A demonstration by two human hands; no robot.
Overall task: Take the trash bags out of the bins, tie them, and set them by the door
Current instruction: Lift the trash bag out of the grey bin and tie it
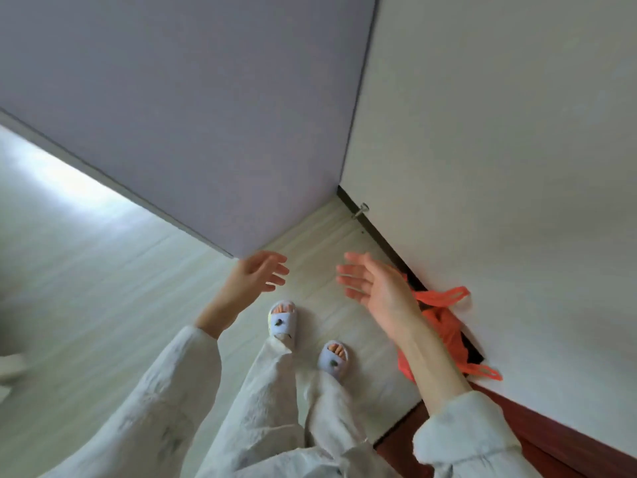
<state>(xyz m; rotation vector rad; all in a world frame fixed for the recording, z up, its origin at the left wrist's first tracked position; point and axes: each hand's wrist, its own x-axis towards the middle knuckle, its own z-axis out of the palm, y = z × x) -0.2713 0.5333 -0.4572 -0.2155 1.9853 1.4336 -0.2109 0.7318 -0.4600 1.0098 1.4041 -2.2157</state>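
Left to right. Far left edge: a blurred white object (10, 369) on the pale wood-look plank floor (86, 288); we can't tell what it is.

Next, the flat lilac-grey door panel (193, 108), standing ajar with its lower corner just above our left hand (256, 276). That hand is empty, fingers spread and relaxed, possibly brushing the door corner; contact is unclear. Sleeve is a white textured fabric.

Centre: two feet in pale lilac open-toe slippers (282, 320), white trousers.

Right hand (374, 288) is also empty, palm open, fingers straight, well apart from the left hand. Neither hand holds anything.

Behind and below the right forearm sits the thin orange plastic trash bag with loop handles (444, 326). It lies on the floor against the dark skirting at the foot of the plain white wall (499, 167), near the door's hinge corner. One handle loop points up the wall, another trails toward the dark red-brown threshold strip (517, 419). Whether the handles are knotted we can't tell: the arm covers the bag's mouth.

A small metal doorstop (362, 209) sticks out of the skirting further along.

Our read on the step: this bag looks set by the door and released, so the place step for it is likely done. No bins and no other bags are in view. If more bins remain, next move calls for turning away from the door and walking to the next bin, both hands free for lifting the liner out.

Writing, brands, labels: none readable anywhere. Bag is unprinted on the visible side; slippers carry a small dark ornament, no text.
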